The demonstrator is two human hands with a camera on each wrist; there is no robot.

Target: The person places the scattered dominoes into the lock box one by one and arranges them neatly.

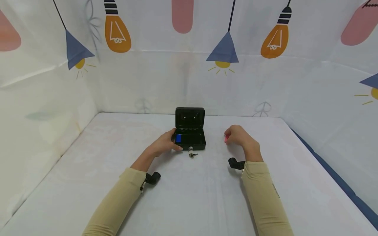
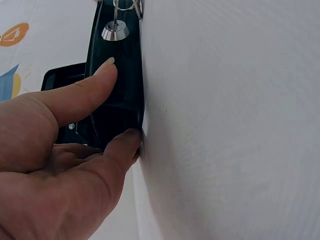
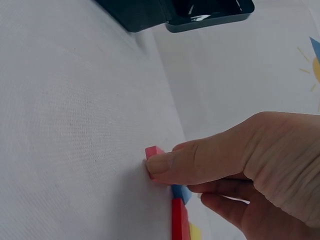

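Observation:
A black metal cash box (image 1: 195,141) stands on the white table with its lid (image 1: 190,118) raised. Inside, at the left, lies a blue block (image 1: 178,138). Keys (image 1: 193,154) hang from the silver lock (image 2: 115,31) on the box's front. My left hand (image 1: 161,144) grips the box's front left corner, thumb on the front wall and fingers round the side. To the right of the box, my right hand (image 1: 240,136) pinches a pink block (image 3: 154,150) between thumb and fingers, close to the tabletop.
Beyond my right fingers, the right wrist view shows a blue block (image 3: 181,192), a red block (image 3: 179,220) and a yellow block (image 3: 195,231), partly hidden. A white cloth wall (image 1: 183,85) with printed lamps rises behind the table.

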